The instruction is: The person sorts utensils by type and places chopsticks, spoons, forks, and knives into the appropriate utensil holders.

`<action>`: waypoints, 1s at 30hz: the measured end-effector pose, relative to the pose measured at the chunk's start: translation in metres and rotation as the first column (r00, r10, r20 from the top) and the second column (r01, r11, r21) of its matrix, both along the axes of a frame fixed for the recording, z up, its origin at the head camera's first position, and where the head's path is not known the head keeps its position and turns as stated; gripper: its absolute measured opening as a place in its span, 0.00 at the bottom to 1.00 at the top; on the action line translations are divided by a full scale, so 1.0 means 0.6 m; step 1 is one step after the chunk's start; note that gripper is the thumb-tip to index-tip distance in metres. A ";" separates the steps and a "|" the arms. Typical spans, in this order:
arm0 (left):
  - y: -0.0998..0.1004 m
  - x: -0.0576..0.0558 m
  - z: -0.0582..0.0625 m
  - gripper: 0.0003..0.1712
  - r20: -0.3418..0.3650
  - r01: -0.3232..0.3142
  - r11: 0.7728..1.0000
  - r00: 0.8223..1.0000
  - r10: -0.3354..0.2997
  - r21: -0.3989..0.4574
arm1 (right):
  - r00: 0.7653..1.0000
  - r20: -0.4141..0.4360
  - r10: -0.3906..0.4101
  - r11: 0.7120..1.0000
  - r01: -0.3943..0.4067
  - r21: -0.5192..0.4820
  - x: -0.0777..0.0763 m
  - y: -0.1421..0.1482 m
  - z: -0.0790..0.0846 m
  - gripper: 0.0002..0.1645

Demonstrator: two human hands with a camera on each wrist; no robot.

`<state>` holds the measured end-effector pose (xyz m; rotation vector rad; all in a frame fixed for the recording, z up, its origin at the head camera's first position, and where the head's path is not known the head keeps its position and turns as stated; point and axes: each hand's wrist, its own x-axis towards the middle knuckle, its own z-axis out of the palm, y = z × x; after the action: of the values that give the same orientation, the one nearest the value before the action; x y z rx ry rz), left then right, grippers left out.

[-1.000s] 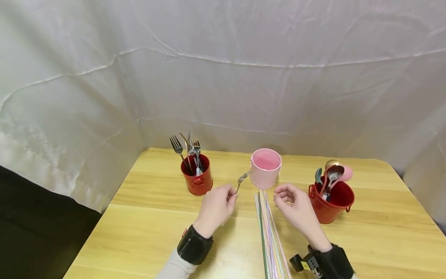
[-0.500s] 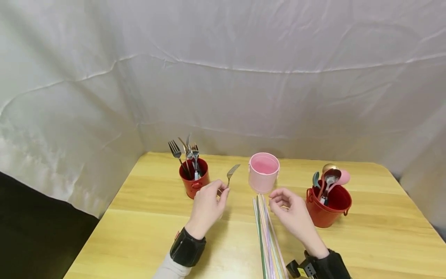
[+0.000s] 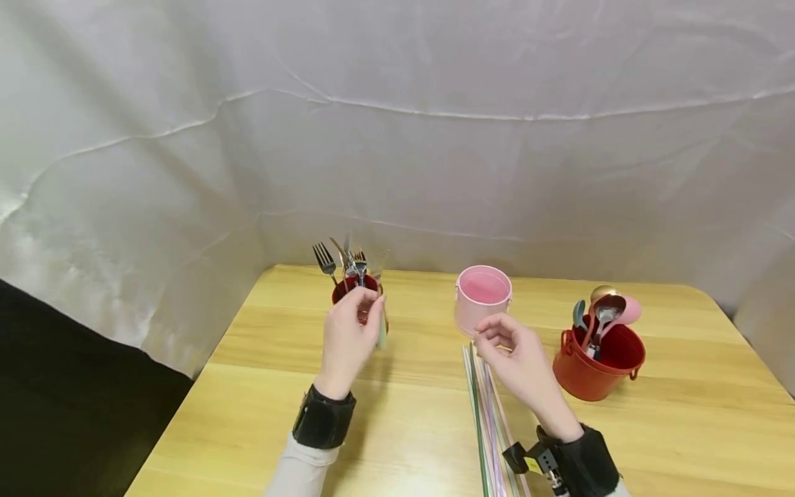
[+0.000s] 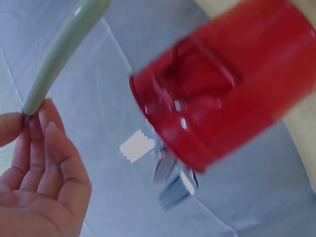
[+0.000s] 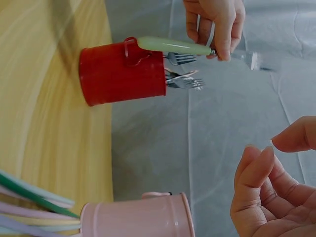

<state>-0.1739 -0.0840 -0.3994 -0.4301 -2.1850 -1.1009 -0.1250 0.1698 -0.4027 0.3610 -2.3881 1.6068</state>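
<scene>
Pinched a green-handled utensil (image 5: pixel 175 46), blurred head up, in the left hand (image 3: pixel 349 335), in front of the red fork bucket (image 5: pixel 118 74). Held the right hand (image 3: pixel 517 359) well right of it, with loosely bent fingers a narrow gap from the thumb. Saw a pink bucket (image 3: pixel 468 314) and straws (image 3: pixel 486 414) rightward too. Found a yellow patch (image 3: pixel 533 465) on the right wrist camera (image 3: pixel 548 460) too small to read.

Head view was bright; glare whitened tabletop (image 3: pixel 410 455), soft shadow fell beside left forearm (image 3: pixel 303 466). Wrist views ran dimmer, bluish: green-handled utensil (image 5: pixel 173 45) smeared at far end, red bucket (image 4: pixel 247 74) blurred.
</scene>
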 end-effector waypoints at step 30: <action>-0.061 -0.080 -0.020 0.08 0.068 -0.185 0.978 0.981 0.179 0.092 | 0.999 0.024 0.033 0.999 -0.034 0.007 -0.007 -0.010 -0.010 0.06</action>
<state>-0.2218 -0.1208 -0.4114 -0.1515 -2.1617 -1.1258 -0.1292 0.1638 -0.4086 0.3876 -2.4190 1.6254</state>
